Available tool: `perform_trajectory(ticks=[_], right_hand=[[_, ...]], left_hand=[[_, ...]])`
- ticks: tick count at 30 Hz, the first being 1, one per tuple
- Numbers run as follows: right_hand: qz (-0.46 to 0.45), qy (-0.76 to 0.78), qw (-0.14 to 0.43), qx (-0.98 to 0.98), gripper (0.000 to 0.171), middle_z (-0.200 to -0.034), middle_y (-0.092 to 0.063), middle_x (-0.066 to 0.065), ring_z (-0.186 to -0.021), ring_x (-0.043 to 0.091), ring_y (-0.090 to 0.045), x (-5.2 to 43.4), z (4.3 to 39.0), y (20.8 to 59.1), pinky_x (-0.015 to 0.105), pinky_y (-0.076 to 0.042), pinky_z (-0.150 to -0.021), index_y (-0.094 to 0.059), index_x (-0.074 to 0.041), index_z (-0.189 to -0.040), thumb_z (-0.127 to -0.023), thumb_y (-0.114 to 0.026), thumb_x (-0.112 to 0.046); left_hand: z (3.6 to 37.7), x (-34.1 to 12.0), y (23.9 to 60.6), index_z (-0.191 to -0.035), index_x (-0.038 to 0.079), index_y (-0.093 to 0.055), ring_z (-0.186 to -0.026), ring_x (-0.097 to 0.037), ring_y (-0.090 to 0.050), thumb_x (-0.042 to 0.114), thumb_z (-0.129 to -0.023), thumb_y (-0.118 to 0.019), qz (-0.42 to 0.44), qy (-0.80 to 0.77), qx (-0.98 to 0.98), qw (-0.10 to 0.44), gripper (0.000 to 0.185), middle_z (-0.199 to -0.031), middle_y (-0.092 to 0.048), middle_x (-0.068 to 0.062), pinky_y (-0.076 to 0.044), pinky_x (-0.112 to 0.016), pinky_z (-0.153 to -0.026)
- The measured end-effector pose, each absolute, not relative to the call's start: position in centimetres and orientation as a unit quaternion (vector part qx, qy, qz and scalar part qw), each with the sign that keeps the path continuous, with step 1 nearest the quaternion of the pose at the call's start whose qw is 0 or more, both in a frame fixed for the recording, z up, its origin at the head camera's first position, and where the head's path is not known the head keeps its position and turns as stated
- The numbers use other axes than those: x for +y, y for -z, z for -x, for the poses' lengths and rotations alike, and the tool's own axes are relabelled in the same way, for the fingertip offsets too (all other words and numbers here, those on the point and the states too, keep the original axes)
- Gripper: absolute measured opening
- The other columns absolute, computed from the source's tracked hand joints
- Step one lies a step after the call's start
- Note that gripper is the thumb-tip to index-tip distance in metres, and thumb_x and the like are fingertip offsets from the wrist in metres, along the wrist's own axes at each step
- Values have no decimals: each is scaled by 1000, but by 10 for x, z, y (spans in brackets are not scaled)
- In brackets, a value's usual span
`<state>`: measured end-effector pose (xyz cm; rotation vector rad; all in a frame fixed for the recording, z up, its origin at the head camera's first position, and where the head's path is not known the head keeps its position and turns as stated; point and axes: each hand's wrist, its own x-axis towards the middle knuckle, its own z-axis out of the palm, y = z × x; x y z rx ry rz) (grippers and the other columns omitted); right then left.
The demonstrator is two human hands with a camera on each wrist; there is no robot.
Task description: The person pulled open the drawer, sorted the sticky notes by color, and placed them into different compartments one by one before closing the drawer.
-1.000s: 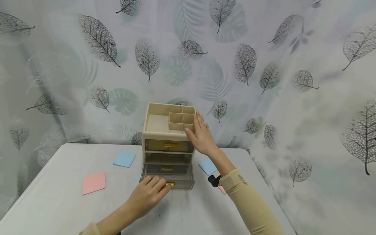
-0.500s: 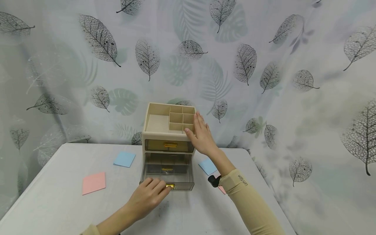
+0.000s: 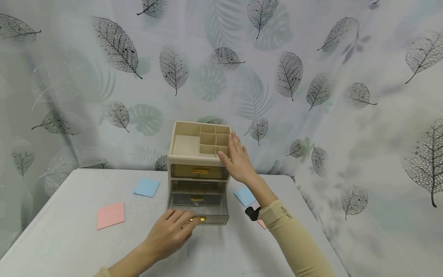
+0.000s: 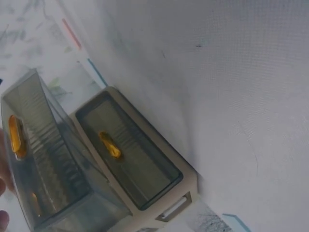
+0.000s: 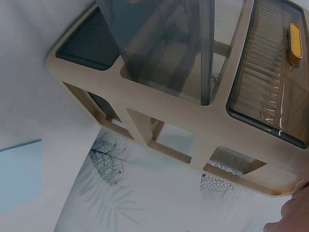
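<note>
A cream desktop organizer (image 3: 169, 169) stands at the table's back middle, with an open compartmented top. Its middle drawer (image 3: 216, 220), clear smoky plastic, is pulled out and shows nothing inside; the top drawer (image 3: 180, 171) is closed. My left hand (image 3: 171, 232) is at the drawer's front, a finger by its gold handle (image 3: 202, 219). In the left wrist view that handle (image 4: 17, 137) is uncovered, with fingertips (image 4: 2, 220) at the left edge. My right hand (image 3: 238, 161) rests with straight fingers against the organizer's upper right side; only part of it shows in the right wrist view.
Blue paper (image 3: 147, 187) and pink paper (image 3: 110, 216) squares lie left of the organizer. Another blue square (image 3: 245, 196) lies right of it, with a pink one (image 3: 262, 224) partly hidden by the right wrist. A leaf-patterned curtain (image 3: 221, 88) hangs behind the white table (image 3: 69, 238).
My left hand has slid slightly left off the drawer's handle, so more of the handle shows. The drawer has come out very slightly. The right hand has not moved.
</note>
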<state>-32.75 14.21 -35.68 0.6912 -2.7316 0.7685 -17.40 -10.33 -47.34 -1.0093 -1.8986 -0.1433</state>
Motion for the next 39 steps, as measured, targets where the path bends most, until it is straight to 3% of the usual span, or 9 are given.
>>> perform_trajectory(ticks=[5, 11, 19, 23, 30, 39], right_hand=[[-236, -262, 110, -929, 83, -175, 9, 8, -161, 27, 7, 143, 328, 358, 59, 1, -128, 1, -4, -166, -111, -35, -54], [-237, -261, 110, -929, 82, -175, 7, 11, -161, 28, 5, 143, 327, 357, 59, -1, -128, 0, -2, -166, -111, -35, -52], [-233, -261, 106, -931, 82, -175, 9, 7, -161, 26, 6, 142, 327, 356, 57, 1, -128, -1, -3, -166, -111, -34, -53], [-233, -262, 105, -930, 82, -175, 10, 6, -161, 26, 7, 142, 326, 356, 58, 1, -128, 0, -3, -166, -111, -34, -53], [-234, -266, 105, -929, 81, -174, 11, 5, -161, 26, 7, 142, 325, 356, 58, 1, -128, 0, -3, -166, -111, -33, -53], [-236, -265, 105, -929, 81, -174, 11, 4, -161, 26, 8, 142, 328, 357, 57, 2, -128, 2, -4, -167, -111, -35, -51]], left_hand=[[175, -109, 469, -103, 13, -76, -85, -22, -65, 20, -102, -47, 388, 112, -778, 481, 30, -100, -70, -2, -51, -36, -68], [180, -123, 465, -104, 10, -75, -86, -25, -65, 24, -102, -50, 337, 154, -781, 503, 29, -100, -70, -5, -52, -41, -67], [191, -148, 461, -107, 5, -76, -80, -29, -63, 23, -100, -52, 270, 203, -778, 529, 31, -99, -70, -9, -42, -42, -60], [198, -164, 462, -105, 4, -76, -77, -31, -63, 23, -98, -53, 233, 217, -783, 534, 31, -97, -70, -11, -44, -45, -58], [207, -198, 466, -104, 0, -75, -79, -37, -63, 24, -95, -52, 177, 239, -804, 515, 35, -97, -69, -15, -45, -51, -61], [213, -244, 478, -108, 1, -73, -80, -31, -61, 17, -93, -55, 129, 234, -842, 468, 29, -100, -69, -14, -42, -47, -64]])
